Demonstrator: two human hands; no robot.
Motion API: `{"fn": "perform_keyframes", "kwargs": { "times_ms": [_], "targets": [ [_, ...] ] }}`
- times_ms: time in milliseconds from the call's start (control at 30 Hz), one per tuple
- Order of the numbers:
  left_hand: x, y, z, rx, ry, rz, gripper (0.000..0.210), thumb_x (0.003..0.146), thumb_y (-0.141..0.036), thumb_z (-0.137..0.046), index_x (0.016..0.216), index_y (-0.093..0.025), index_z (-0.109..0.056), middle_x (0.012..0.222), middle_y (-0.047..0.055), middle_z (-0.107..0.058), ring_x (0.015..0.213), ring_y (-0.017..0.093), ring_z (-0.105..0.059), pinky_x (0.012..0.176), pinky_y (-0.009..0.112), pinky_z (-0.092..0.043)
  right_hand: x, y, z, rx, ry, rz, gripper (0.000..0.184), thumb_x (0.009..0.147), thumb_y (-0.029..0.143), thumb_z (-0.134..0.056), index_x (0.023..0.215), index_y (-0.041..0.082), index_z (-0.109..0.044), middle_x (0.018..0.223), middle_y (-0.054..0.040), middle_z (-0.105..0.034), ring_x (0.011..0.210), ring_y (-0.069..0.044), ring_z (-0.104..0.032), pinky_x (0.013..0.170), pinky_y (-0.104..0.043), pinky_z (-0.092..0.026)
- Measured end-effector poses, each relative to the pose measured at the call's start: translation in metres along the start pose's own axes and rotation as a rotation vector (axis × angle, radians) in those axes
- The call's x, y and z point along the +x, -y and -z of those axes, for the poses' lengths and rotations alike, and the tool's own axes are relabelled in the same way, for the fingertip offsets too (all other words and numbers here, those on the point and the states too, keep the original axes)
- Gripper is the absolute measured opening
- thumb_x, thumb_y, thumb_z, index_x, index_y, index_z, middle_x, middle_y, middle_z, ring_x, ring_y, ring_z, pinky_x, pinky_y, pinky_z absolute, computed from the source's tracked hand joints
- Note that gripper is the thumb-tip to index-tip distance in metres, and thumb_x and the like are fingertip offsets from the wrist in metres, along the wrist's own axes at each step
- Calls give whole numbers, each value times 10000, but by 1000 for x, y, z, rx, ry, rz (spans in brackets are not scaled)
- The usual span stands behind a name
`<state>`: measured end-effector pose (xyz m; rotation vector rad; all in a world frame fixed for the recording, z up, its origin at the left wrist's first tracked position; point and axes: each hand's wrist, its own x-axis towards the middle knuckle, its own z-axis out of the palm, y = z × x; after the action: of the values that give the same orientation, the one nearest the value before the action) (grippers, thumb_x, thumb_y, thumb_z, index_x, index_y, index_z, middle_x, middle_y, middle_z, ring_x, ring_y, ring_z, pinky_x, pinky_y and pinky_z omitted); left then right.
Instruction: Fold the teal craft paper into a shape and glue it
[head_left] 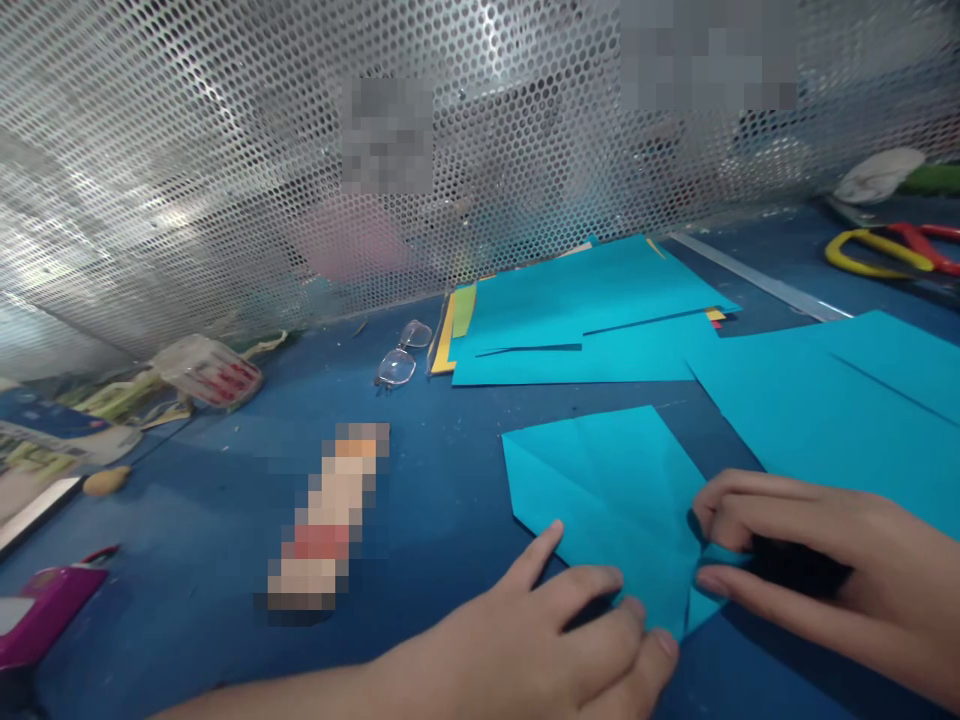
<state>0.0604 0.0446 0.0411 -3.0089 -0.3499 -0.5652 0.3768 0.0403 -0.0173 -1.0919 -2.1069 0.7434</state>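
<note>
- On the blue tabletop, creased blue paper lies close in front, within easy reach.
- The left hand presses it with spread fingers, seemingly to stop it sliding.
- And the right hand pinches its right-hand flap, thumb against fingers, likely for fine control!

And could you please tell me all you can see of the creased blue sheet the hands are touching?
The creased blue sheet looks like bright paper, with an angular outline and faint fold lines across its face. It lies mostly flat on the dark blue table, with a small flap raised at its near right side. The left hand rests on its near edge; the right hand pinches the flap between thumb and fingers.
</note>
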Motion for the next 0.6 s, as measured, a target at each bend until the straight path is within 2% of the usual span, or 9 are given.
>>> {"fn": "perform_keyframes", "kwargs": {
  "times_ms": [100,167,267,333,500,600],
  "targets": [
    [4,0,-1,29,-74,11,357,1307,-243,-516,1238,-159,-856,1123,-19,-916,1132,163,-817,1287,437,-574,-2,-4,-4,3,-28,-8,412,1161,671,-661,936,327,-660,940,11,-784,801,-196,-773,618,-307,-606],
    [5,0,-2,46,-78,18,359,1304,-243,-528,1188,-174,-860,1112,-31,-915,1119,148,-807,1335,421,-527,-2,-6,-5,-6,-40,-13,414,1153,685,-672,945,327,-670,945,7,-782,795,-198,-769,613,-311,-602],
    [6,0,-3,72,-92,-21,337,1297,-198,-541,1167,-182,-852,1122,-59,-909,1142,103,-782,1450,400,-296,0,-5,-6,-32,-51,-12,430,1163,691,-653,939,325,-662,941,15,-777,794,-187,-770,617,-292,-600],
    [7,0,-3,69,-104,-47,339,1294,-176,-535,1145,-183,-839,1123,-64,-904,1143,87,-775,1464,370,-183,1,-2,-6,-30,-54,-22,441,1160,694,-659,919,325,-655,903,23,-762,753,-180,-753,606,-285,-598],
    [12,-3,-4,9,-150,16,496,1345,-228,-323,1238,-132,-797,1017,-28,-883,1060,81,-798,1406,245,-278,0,5,-4,-38,-116,-46,457,1150,726,-670,911,337,-670,835,40,-732,648,-163,-690,543,-276,-574],
    [13,-3,-8,15,-180,43,456,1343,-250,-383,1221,-143,-809,1022,-27,-883,998,91,-789,1381,237,-343,-3,7,-4,-37,-152,-38,488,1128,741,-697,876,325,-663,832,17,-726,657,-176,-686,558,-289,-578]
  ]
}}
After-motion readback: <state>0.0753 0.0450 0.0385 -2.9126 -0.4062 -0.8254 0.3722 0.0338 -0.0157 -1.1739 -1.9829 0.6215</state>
